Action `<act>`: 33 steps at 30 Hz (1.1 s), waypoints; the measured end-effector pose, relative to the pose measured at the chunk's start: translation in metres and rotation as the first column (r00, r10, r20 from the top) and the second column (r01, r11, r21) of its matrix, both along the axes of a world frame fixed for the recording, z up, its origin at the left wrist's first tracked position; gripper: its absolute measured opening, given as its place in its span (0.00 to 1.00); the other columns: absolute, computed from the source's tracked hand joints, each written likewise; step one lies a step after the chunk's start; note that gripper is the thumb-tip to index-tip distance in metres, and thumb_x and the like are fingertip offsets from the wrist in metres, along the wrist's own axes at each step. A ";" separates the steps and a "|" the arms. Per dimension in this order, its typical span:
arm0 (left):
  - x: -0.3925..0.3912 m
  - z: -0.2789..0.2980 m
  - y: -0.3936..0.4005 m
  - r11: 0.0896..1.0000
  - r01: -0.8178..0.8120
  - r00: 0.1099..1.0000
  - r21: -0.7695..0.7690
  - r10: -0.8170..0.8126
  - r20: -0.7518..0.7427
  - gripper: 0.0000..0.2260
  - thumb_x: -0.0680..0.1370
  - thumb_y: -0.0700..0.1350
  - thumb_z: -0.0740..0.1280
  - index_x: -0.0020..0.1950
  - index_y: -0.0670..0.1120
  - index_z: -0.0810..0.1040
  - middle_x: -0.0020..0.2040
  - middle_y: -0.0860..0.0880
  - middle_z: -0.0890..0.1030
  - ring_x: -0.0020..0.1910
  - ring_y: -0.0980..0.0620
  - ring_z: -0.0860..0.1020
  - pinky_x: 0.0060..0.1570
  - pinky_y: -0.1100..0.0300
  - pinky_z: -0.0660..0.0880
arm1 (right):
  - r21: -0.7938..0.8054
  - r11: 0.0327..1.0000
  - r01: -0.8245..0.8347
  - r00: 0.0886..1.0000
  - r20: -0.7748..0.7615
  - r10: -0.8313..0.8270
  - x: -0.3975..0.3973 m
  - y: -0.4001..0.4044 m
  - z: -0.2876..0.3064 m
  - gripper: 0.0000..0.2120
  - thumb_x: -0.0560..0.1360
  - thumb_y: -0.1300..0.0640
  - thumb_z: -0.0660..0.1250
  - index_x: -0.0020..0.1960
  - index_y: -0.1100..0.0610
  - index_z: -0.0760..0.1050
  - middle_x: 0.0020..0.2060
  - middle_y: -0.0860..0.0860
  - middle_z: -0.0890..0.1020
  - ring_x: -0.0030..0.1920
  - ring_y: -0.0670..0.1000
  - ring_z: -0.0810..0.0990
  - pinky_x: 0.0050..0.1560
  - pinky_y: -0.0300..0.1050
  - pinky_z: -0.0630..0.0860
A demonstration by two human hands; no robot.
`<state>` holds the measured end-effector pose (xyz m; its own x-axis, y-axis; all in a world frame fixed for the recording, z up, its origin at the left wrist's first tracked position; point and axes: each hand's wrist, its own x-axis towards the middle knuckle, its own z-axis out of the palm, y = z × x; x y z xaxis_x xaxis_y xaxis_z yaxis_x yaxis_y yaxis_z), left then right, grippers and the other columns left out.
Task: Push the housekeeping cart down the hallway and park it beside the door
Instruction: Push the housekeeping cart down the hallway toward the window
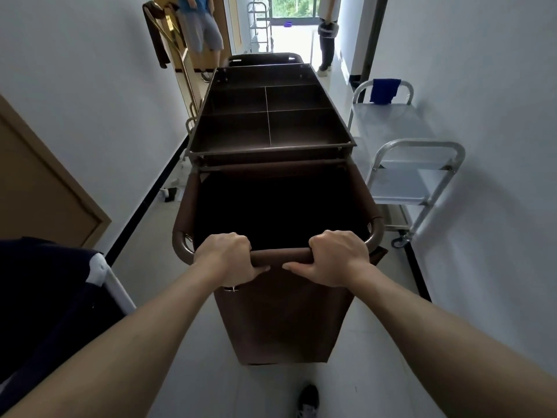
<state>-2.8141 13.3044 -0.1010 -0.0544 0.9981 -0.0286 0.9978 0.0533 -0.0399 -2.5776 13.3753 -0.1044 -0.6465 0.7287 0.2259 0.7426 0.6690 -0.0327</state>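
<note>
The brown housekeeping cart [271,128] stands lengthwise in a narrow white hallway, its divided top tray ahead and its open dark fabric bag [280,321] nearest me. My left hand [226,256] and my right hand [336,256] both grip the fabric-covered handle bar [281,256] at the cart's near end, fingers curled over it. A tan door [39,188] shows in the left wall close by. Another door [233,22] lies further ahead on the left.
A steel trolley [413,182] with a blue cloth [384,90] stands against the right wall beside the cart. A brass luggage rack [177,55] lines the left wall. Two people stand ahead, one left [200,28], one right [327,40]. A dark item [45,297] sits at lower left.
</note>
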 end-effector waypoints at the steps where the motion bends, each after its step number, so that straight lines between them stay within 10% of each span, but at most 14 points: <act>1: -0.008 0.000 0.012 1.000 -0.010 1.000 -0.007 0.010 -0.005 0.25 0.68 0.77 0.61 0.32 0.56 0.69 0.31 0.57 0.74 0.28 0.58 0.71 0.26 0.60 0.65 | 0.001 1.000 0.000 1.000 0.000 0.000 -0.008 0.013 -0.001 0.35 0.66 0.17 0.51 0.27 0.48 0.68 0.22 0.42 0.70 0.22 0.42 0.69 0.24 0.39 0.64; 33: -0.211 0.001 0.376 0.999 -0.053 0.998 -0.015 0.053 0.023 0.25 0.66 0.76 0.61 0.31 0.54 0.70 0.28 0.57 0.73 0.26 0.57 0.71 0.26 0.61 0.65 | -0.036 0.999 0.003 1.000 -0.008 -0.004 -0.210 0.365 -0.004 0.33 0.68 0.17 0.48 0.31 0.46 0.68 0.24 0.41 0.71 0.23 0.42 0.71 0.23 0.37 0.66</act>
